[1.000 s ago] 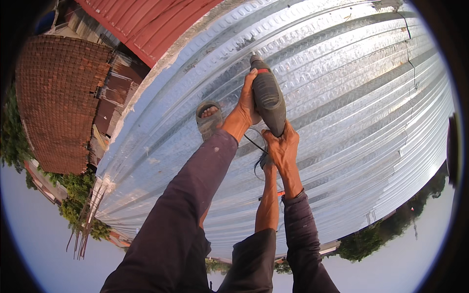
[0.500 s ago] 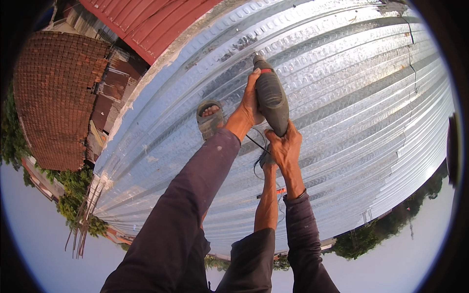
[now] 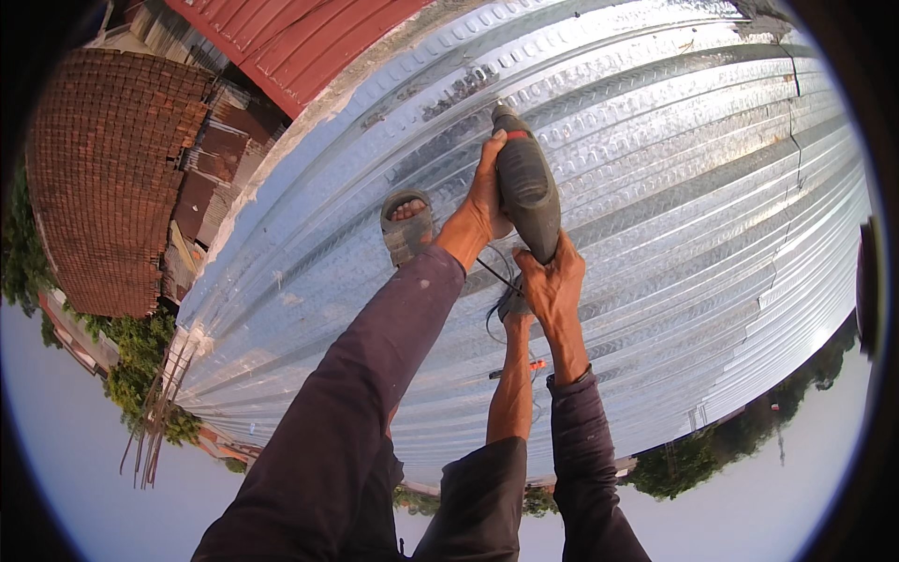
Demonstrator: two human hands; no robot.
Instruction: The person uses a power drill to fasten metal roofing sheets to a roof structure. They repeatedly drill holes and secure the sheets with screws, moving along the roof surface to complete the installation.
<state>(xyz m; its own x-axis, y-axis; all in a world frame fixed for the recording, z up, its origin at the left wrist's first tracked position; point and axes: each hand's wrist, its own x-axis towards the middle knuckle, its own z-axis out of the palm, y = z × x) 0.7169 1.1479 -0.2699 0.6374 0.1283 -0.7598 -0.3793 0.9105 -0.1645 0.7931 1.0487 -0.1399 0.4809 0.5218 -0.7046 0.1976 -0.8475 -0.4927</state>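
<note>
A dark grey power drill (image 3: 529,178) with a red band near its nose points away from me, over the corrugated metal sheeting (image 3: 637,178). My left hand (image 3: 480,206) is closed round the drill's left side, its thumb stretched forward beside the red band. Behind it, my right hand (image 3: 556,283) grips the drill's rear end. The drill's tip lies against the bright metal in the picture, and I cannot tell whether it touches. A black cable (image 3: 496,273) runs below the drill, between my two wrists.
My sandalled left foot (image 3: 408,223) stands on the sheeting, left of the drill. An orange-and-black object (image 3: 537,365) lies beside my right shin. Beyond the left edge are a red metal roof (image 3: 300,42) and a tiled roof (image 3: 112,178). Bare metal rods (image 3: 161,412) stick out at the lower left corner.
The whole view has shifted slightly. Both hands keep their hold on the drill, which stays at nearly the same place over the sheeting.
</note>
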